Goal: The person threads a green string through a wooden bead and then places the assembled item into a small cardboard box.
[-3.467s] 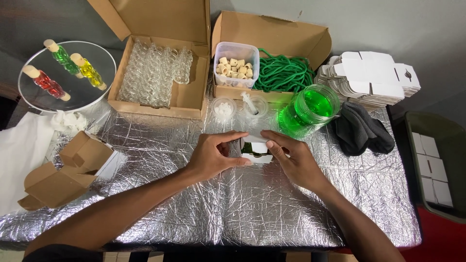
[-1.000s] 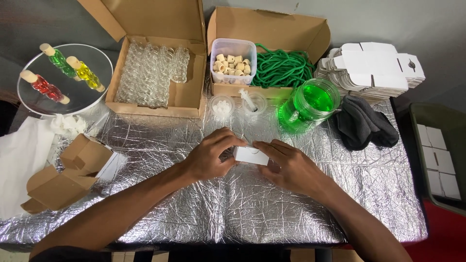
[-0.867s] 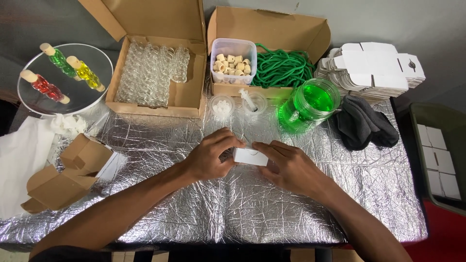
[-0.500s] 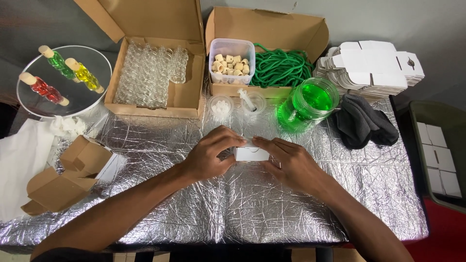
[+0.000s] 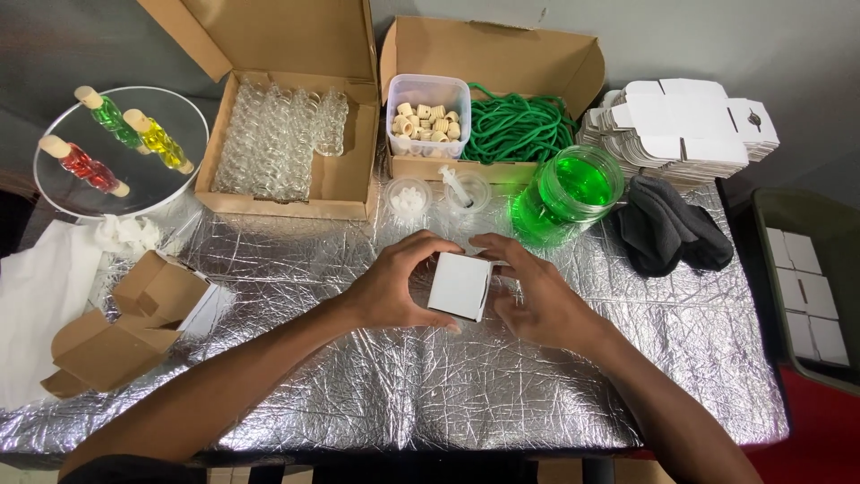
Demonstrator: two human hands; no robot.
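The left hand (image 5: 394,291) covers the near left edge of the small white box (image 5: 460,285), and the right hand (image 5: 537,300) hides its right side, so the grip there cannot be made out. Far right of the hands, a dark bin (image 5: 811,296) is cut by the picture's edge. Far left, white paper (image 5: 40,305) runs out of view. Both forearms leave at the bottom.

Left hand (image 5: 390,291), right hand (image 5: 536,300), fingers curled.
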